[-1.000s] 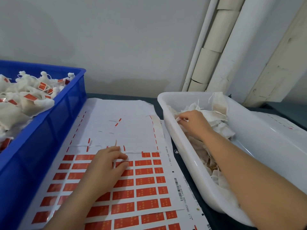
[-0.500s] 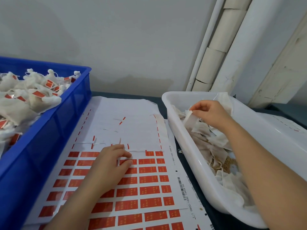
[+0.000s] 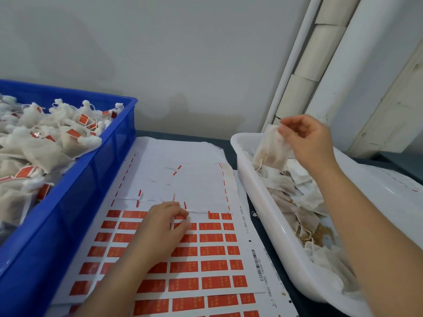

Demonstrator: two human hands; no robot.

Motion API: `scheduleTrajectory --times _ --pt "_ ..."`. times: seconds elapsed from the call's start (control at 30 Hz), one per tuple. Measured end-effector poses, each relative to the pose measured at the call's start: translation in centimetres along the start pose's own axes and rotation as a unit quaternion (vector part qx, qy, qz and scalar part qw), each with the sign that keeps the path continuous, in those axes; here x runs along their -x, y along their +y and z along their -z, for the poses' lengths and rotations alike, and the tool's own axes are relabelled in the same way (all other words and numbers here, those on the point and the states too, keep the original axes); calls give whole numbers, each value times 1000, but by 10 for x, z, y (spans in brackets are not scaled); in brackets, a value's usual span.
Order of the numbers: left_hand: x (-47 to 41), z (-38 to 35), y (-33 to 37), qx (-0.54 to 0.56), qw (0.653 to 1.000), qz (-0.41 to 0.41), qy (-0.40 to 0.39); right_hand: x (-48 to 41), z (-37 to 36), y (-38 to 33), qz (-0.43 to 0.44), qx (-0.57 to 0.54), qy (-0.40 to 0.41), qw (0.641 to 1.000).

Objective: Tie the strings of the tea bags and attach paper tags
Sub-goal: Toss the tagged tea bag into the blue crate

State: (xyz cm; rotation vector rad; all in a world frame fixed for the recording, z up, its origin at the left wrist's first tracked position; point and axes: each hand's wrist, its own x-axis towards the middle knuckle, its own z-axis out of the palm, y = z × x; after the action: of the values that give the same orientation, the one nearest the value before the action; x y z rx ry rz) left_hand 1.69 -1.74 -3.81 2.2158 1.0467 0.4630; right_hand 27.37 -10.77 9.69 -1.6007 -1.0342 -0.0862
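Observation:
My right hand [image 3: 307, 138] holds a white tea bag [image 3: 272, 152] by its top, lifted above the far end of the white tub [image 3: 258, 193]. Loose strings dangle from the bag. The tub holds several more untied tea bags [image 3: 295, 197] and some spilled grain. My left hand [image 3: 163, 227] rests on the sheet of red paper tags [image 3: 206, 250], thumb and fingertips pinching at a tag on the top printed row. The upper part of the sheet is bare white backing.
A blue crate [image 3: 75, 202] at the left is piled with finished tea bags carrying red tags. White pipes [image 3: 304, 76] run up the wall behind the tub. A second sheet of tags lies under the first at the near edge.
My right hand has risen out of the tub with one tea bag, lifting it clear of the pile. My left hand has stayed on the tag sheet, fingers working at a tag.

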Motion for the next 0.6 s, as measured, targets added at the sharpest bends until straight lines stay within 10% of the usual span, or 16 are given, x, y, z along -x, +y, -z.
scheduleTrajectory --times 0.23,0.37,0.6 --pt "4 19 10 248 949 -81 179 22 -37 -91 26 33 -143 989" --pt "12 30 17 414 899 -109 90 71 -86 -95 -10 38 -248 968" --pt "6 31 8 370 917 14 146 117 -129 -52 -113 -115 -190 968"
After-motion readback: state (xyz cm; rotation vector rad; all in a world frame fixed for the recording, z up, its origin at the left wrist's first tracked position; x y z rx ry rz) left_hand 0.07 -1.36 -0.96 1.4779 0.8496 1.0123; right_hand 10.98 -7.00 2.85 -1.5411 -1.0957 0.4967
